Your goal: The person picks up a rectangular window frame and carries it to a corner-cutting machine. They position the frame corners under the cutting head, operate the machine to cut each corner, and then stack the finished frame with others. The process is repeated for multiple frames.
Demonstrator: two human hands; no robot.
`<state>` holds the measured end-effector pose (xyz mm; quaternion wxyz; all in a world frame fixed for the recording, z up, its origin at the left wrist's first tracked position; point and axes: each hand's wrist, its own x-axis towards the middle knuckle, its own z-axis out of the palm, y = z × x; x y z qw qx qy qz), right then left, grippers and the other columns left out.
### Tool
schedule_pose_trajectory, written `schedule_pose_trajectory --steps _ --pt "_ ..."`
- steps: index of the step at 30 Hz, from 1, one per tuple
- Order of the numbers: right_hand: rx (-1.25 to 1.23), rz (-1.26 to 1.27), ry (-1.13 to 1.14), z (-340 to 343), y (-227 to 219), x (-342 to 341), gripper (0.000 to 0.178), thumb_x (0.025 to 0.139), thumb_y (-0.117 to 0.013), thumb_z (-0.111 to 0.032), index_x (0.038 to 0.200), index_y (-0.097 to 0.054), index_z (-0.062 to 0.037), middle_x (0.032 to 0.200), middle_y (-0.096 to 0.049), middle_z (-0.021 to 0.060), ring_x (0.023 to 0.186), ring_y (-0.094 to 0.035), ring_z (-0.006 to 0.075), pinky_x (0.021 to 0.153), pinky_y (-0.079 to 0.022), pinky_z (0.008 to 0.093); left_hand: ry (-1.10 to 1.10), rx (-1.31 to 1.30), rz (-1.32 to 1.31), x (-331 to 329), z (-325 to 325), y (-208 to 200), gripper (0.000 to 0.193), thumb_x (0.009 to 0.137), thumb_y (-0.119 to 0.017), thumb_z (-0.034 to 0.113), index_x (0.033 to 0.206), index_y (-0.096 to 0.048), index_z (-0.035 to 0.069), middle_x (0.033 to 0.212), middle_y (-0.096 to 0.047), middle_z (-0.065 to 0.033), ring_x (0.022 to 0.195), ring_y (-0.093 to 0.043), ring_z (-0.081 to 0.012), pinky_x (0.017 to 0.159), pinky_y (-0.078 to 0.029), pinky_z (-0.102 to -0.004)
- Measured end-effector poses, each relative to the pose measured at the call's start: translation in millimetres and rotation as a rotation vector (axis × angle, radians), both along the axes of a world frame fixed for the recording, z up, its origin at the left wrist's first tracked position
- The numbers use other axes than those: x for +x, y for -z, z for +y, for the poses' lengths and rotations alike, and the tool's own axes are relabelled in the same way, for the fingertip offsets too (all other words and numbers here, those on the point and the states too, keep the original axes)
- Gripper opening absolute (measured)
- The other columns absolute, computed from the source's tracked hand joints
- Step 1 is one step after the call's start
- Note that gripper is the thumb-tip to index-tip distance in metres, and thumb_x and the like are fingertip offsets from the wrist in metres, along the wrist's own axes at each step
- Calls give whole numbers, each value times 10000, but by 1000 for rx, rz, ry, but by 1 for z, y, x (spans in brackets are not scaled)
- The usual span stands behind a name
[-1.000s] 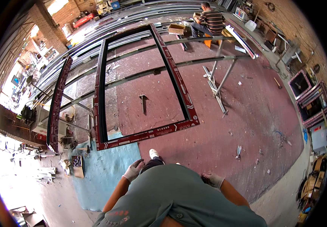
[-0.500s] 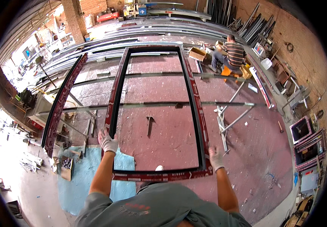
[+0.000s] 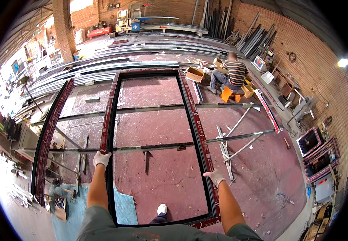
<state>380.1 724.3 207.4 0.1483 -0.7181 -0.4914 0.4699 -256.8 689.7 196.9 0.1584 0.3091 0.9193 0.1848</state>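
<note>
My gloved left hand (image 3: 101, 159) is clamped on the left rail of a red-filmed rectangular frame (image 3: 199, 132); my right hand (image 3: 215, 177) grips its right rail. Frame lies across two metal support bars (image 3: 153, 147). Beyond, one co-worker (image 3: 233, 72) sits on an orange stool (image 3: 226, 94) near an open cardboard box (image 3: 195, 74); long metal profiles (image 3: 101, 64) lie farther back.

Brick walls (image 3: 302, 48) stand beyond a dull red floor (image 3: 262, 176) with a pale blue patch (image 3: 125, 208), and a bright light (image 3: 343, 63) shines at right.
</note>
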Motion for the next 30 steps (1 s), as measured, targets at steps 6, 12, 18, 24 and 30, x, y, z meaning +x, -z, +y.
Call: schedule_pose_trajectory --steps 6,12,18,24,30 --pt "-23 94 59 4 41 26 505 676 -879 -270 1057 -707 14 823 -716 138 667 -693 267 582 -564 418 -29 90 -7 13 0 0 586 792 -811 508 1159 -697 65 1137 -743 -228 1115 -692 -429 960 -535 -486" --pt "55 38 53 -17 12 35 569 688 -875 -281 1121 -685 35 861 -730 148 666 -694 277 621 -565 410 -6 144 -11 20 7 -2 531 795 -838 474 1117 -718 69 1105 -759 -203 1086 -706 -407 953 -534 -461" --pt "168 115 185 -63 -85 69 532 727 -833 -247 1143 -659 36 968 -708 149 851 -691 283 776 -566 405 150 473 -139 50 42 -20 509 820 -857 418 1137 -714 47 1044 -770 -98 946 -704 -281 867 -523 -395" --pt "573 189 225 -136 -156 128 497 739 -785 -211 1168 -657 5 919 -651 32 860 -630 185 817 -541 353 268 711 -184 106 79 -84 449 858 -844 436 1046 -719 48 913 -732 -57 826 -638 -213 805 -508 -383" --pt "857 176 429 -274 -218 198 531 768 -897 -238 1206 -698 -12 1029 -672 -32 962 -606 109 869 -532 306 462 1156 -460 229 92 -154 435 880 -852 417 857 -617 51 786 -558 9 740 -495 -143 693 -443 -321"
